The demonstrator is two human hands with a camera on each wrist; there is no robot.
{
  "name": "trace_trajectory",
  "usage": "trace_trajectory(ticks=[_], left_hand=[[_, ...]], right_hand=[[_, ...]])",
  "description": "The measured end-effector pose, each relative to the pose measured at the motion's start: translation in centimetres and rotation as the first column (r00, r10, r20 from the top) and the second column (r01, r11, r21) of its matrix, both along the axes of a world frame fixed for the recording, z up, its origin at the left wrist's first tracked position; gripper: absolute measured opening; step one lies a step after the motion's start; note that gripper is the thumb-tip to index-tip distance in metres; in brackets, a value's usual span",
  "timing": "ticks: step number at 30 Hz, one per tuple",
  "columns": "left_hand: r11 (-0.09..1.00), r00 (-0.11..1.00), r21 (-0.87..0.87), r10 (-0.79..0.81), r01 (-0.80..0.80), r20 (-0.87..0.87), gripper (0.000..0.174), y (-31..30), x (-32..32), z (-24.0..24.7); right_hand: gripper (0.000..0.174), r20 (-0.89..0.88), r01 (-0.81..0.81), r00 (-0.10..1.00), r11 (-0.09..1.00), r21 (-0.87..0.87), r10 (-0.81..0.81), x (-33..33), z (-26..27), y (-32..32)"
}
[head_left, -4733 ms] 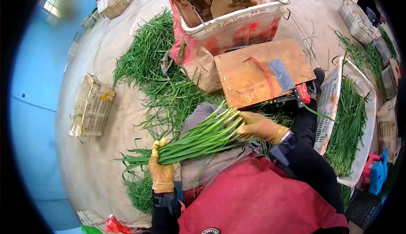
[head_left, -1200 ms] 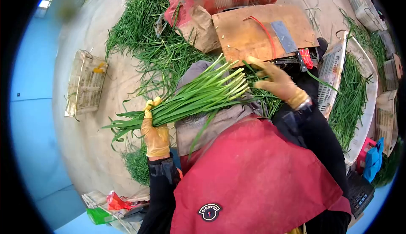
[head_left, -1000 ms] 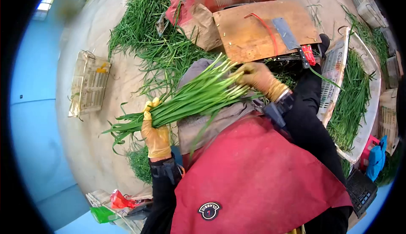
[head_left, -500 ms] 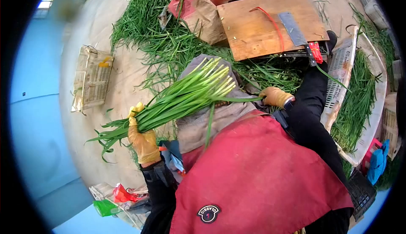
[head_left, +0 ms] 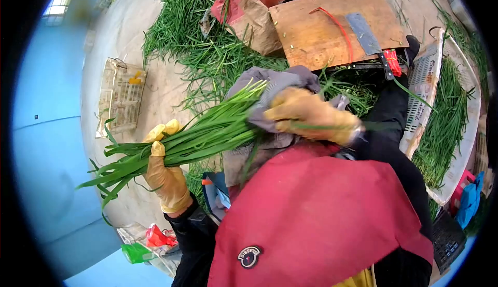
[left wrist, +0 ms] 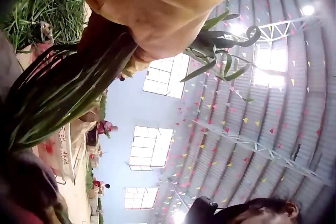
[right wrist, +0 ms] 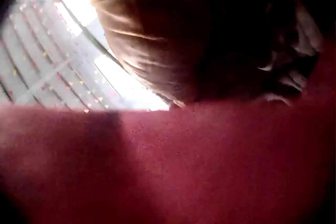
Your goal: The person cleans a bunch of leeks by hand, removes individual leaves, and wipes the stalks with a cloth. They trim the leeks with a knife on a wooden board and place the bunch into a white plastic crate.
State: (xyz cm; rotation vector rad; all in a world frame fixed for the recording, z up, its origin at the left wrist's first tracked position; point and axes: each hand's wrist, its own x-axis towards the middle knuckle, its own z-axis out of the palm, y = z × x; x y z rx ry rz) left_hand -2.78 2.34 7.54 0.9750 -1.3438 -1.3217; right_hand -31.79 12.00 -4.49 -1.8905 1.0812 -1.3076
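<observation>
Head view: the left hand (head_left: 168,186) has its fingers and thumb closed round the leafy part of the green bunch (head_left: 207,131), which slants across the lap. I'd call it light, limp at the leaf tips, firmer toward the pale ends, easily bruised; best held loosely mid-length. The right hand (head_left: 308,115) is blurred by the pale ends, its hold unclear to me, and rumpled grey cloth (head_left: 306,77) crowds that side. Beyond sit a board (head_left: 321,32) with a cleaver (head_left: 363,32), and a crate (head_left: 428,79).

Blue wall (head_left: 49,147), bright windows (left wrist: 151,148).
</observation>
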Motion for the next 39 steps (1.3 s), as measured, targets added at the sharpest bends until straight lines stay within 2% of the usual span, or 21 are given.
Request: trace_trajectory(ticks=[4,6,8,10,12,13,14,16,18,20,22,23,24,26,28,30,32,33,34,37,39], left_hand=[[0.999,0.999,-0.038,0.037,-0.037,0.000,0.030,0.4,0.5,-0.7],[0.997,0.999,-0.053,0.052,-0.053,-0.014,0.030,0.1,1.6,-1.2],[0.999,0.998,-0.039,0.025,-0.027,-0.048,0.029,-0.1,2.5,-1.0],[0.998,0.999,-0.062,-0.027,0.024,-0.045,0.029,0.0,3.2,-0.5],[0.986,0.994,-0.128,-0.105,0.103,-0.010,0.030,0.2,3.4,0.2],[0.971,0.986,-0.172,-0.165,0.164,0.009,0.031,0.2,3.5,0.5],[0.951,0.974,-0.214,-0.224,0.224,0.027,0.032,0.1,3.4,0.7],[0.943,0.959,-0.179,-0.265,0.279,0.099,0.034,0.4,2.5,1.8],[0.932,0.941,-0.144,-0.320,0.334,0.112,0.035,0.4,2.4,2.2],[0.947,0.956,-0.143,-0.279,0.289,0.088,0.035,0.7,1.9,2.1],[0.956,0.966,-0.142,-0.246,0.255,0.079,0.033,0.8,1.8,1.7],[0.963,0.973,-0.142,-0.220,0.228,0.071,0.033,1.0,1.6,1.6],[0.967,0.977,-0.141,-0.205,0.211,0.056,0.032,1.0,1.8,1.4],[0.974,0.983,-0.131,-0.180,0.183,0.039,0.032,0.7,3.4,0.8],[0.975,0.982,-0.118,-0.186,0.186,0.012,0.032,0.1,4.4,0.3],[0.983,0.988,-0.100,-0.152,0.153,0.013,0.032,0.0,5.0,-0.3],[0.977,0.984,-0.118,-0.172,0.175,0.042,0.035,-0.1,5.2,-0.4],[0.972,0.981,-0.133,-0.186,0.191,0.054,0.036,-0.2,5.2,-0.4],[0.973,0.981,-0.130,-0.186,0.190,0.048,0.036,-0.3,5.2,-0.4],[0.976,0.982,-0.110,-0.186,0.187,0.019,0.034,-0.4,5.1,-0.8],[0.981,0.985,-0.093,-0.174,0.173,-0.004,0.032,-0.5,5.1,-1.1]], right_hand=[[0.025,-0.142,0.213,0.968,0.977,0.031,-0.207,0.5,-6.7,-1.4],[0.036,-0.282,0.108,0.948,0.691,0.715,0.144,-1.1,-8.8,1.3],[0.042,-0.303,0.143,0.941,0.638,0.757,0.148,-1.1,-11.4,4.4],[0.044,-0.332,0.234,0.942,0.626,0.744,0.042,-2.5,-11.3,4.1],[0.040,0.007,0.221,0.930,0.577,0.786,-0.367,-5.0,-12.3,4.4],[0.031,0.517,-0.032,0.700,0.702,0.712,-0.492,-5.6,-10.8,4.1],[0.029,0.656,-0.115,0.564,0.738,0.665,-0.502,-6.4,-9.0,4.0],[0.032,0.722,-0.169,0.575,0.807,0.566,-0.386,-6.3,-2.2,2.9],[0.035,0.607,-0.177,0.750,0.804,0.568,-0.263,-4.6,-0.2,0.3],[0.037,0.157,0.022,0.985,0.959,0.284,-0.069,-1.6,0.3,-2.8],[0.041,-0.211,0.122,0.971,0.991,0.051,-0.109,1.5,-3.3,-5.0],[0.044,-0.258,0.168,0.960,0.962,0.216,-0.110,1.5,-2.5,-5.3],[0.045,-0.335,0.245,0.926,0.953,0.180,-0.175,1.2,-6.4,-6.2],[0.047,-0.316,0.223,0.949,0.729,0.647,-0.009,-0.6,-5.2,-4.5],[0.047,-0.506,0.190,0.824,0.717,0.671,0.255,-0.9,-9.3,-2.6],[0.044,-0.459,0.227,0.857,0.629,0.744,0.233,-1.0,-9.8,-0.9],[0.035,-0.443,0.243,0.892,0.736,0.632,0.086,-2.8,-10.2,-0.7],[0.033,-0.101,0.173,0.984,0.708,0.684,-0.144,-3.2,-9.8,-0.7],[0.030,0.246,0.091,0.898,0.702,0.707,-0.364,-3.6,-9.3,-0.8],[0.028,0.311,0.055,0.918,0.855,0.516,-0.246,-3.1,-3.7,-2.0],[0.030,0.085,0.058,0.992,0.948,0.313,-0.089,-0.7,-2.9,-3.0]])
